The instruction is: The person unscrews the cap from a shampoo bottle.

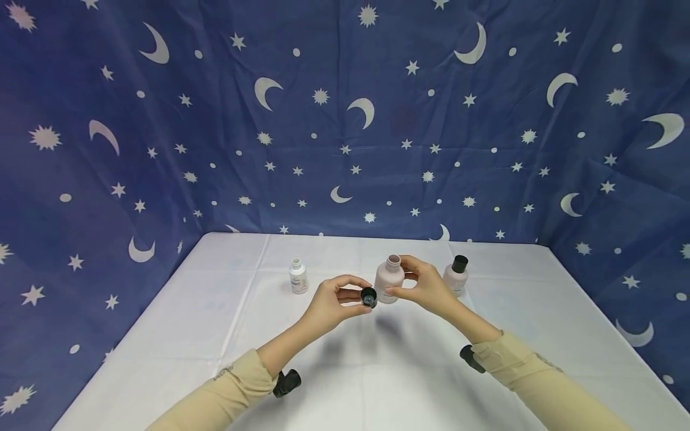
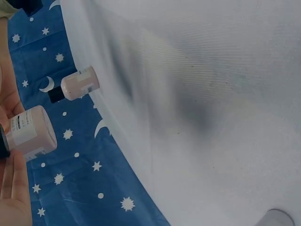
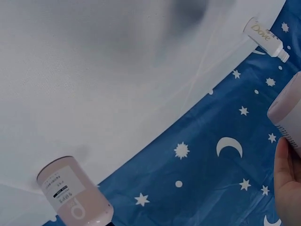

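"Where are you working?"

"At what looks like a small staged set; which kind of room lies around it, I can't tell. Blue moon-and-star cloth (image 1: pixel 302 78) hangs beyond my tabletop's (image 1: pixel 194 335) far edge and down past its left and right edges."

"And the tabletop?"

"White, lightly creased, rounded at both far corners."

"Could it be a bathroom?"

"My bottles (image 1: pixel 388 281) look like toiletries, one marked Dove, but the cloth reads as a backdrop."
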A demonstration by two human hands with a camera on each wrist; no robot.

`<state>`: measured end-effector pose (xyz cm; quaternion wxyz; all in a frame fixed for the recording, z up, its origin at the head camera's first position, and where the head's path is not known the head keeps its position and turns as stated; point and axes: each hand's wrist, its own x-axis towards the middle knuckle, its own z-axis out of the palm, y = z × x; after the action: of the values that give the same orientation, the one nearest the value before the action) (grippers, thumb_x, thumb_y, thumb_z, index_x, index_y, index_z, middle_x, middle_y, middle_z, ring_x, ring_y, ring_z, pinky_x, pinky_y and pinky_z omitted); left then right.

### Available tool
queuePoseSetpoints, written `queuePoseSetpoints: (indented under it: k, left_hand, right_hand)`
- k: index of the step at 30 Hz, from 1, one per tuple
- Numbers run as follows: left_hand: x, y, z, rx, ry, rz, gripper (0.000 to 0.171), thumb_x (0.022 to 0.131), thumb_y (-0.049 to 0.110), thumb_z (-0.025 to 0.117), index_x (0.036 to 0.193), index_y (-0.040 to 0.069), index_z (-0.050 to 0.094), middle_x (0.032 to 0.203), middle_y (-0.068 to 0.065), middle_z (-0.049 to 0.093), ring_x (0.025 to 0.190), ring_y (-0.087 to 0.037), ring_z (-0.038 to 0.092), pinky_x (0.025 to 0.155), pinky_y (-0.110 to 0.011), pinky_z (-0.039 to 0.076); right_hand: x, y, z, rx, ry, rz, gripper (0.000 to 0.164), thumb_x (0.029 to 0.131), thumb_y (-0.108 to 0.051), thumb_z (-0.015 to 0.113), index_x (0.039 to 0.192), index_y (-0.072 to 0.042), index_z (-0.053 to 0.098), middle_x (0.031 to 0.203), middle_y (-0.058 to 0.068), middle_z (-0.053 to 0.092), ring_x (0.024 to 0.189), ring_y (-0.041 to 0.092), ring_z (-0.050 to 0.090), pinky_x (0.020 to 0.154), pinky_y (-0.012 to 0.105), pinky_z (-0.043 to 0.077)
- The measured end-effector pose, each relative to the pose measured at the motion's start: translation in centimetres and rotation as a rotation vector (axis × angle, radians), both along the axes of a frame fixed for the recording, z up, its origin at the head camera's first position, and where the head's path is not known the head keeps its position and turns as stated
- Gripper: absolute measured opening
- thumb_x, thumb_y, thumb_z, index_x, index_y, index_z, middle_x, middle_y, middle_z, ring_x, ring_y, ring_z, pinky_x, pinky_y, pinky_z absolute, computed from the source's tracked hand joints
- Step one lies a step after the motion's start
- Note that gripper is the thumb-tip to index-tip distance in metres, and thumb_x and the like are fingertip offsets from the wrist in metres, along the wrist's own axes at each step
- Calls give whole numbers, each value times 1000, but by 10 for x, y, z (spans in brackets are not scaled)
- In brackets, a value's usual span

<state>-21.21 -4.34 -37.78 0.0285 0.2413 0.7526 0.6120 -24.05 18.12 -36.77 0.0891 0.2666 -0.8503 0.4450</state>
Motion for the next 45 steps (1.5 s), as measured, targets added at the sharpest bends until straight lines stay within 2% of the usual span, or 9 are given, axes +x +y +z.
queuePoseSetpoints:
  k: [3, 7, 15, 19, 23, 28, 34, 40, 45]
  left_hand:
    - [-2, 1, -7, -10, -12, 22, 36, 73, -2, 77, 107, 0, 64, 112, -18, 63, 98, -29, 68, 86, -29, 56]
    - [-5, 3, -18, -36, -17, 5, 35, 73, -1, 77, 105, -2, 65, 108, -19, 65, 94, -25, 68, 82, -23, 56]
    - [-11, 9, -32, -148, 69, 8, 33, 72, 4, 80, 101, -1, 68, 94, -16, 70, 82, -20, 68, 75, -24, 57]
    - [-11, 16, -38, -215, 85, -23, 32, 71, 4, 80, 101, -1, 68, 92, -15, 71, 77, -20, 68, 68, -16, 55]
    - [-9, 23, -44, -252, 104, -69, 30, 72, 0, 79, 100, -2, 67, 96, -15, 70, 81, -21, 69, 71, -15, 55]
    - [-5, 28, -50, -275, 53, -92, 30, 72, -5, 77, 99, -1, 66, 100, -14, 68, 85, -23, 69, 73, -15, 55]
    - [-6, 32, -54, -298, 6, -96, 31, 68, -7, 78, 96, -1, 65, 95, -14, 68, 80, -22, 68, 70, -14, 55]
    - [-8, 38, -63, -254, -58, -128, 32, 67, -14, 76, 95, -5, 63, 94, -18, 66, 82, -26, 68, 71, -17, 56]
    - [-11, 42, -64, -275, -57, -104, 33, 65, -14, 77, 93, -4, 63, 91, -16, 67, 78, -20, 66, 68, -14, 54]
  right_hand:
    - [-5, -1, -3, 5, -7, 3, 53, 75, -8, 79, 120, 4, 55, 114, 20, 64, 102, 32, 63, 89, 39, 54]
    - [-13, -2, -8, 2, -13, 5, 52, 75, -7, 78, 119, 5, 55, 113, 22, 64, 101, 33, 63, 88, 41, 54]
    - [-28, -2, -19, 19, -21, 17, 53, 75, -7, 79, 120, 6, 54, 116, 23, 63, 104, 35, 62, 89, 42, 54]
    - [-36, -2, -24, 34, -14, 3, 54, 74, -8, 79, 120, 8, 54, 116, 25, 62, 104, 36, 62, 88, 42, 54]
    - [-43, -3, -27, 25, -59, -4, 56, 74, -7, 79, 122, 8, 53, 119, 26, 60, 106, 38, 61, 89, 42, 54]
    - [-50, -6, -32, 46, -109, -10, 57, 73, -6, 80, 122, 8, 52, 119, 25, 60, 105, 38, 62, 87, 41, 55]
    - [-59, -9, -38, 81, -123, -10, 58, 73, -5, 79, 121, 8, 51, 118, 25, 60, 106, 38, 61, 88, 41, 55]
    - [-68, -10, -42, 126, -147, 13, 58, 75, -4, 78, 122, 10, 49, 118, 26, 59, 109, 40, 59, 91, 42, 53]
    - [-72, -13, -43, 161, -177, 28, 55, 75, -2, 77, 121, 9, 48, 118, 27, 59, 111, 40, 58, 91, 43, 53]
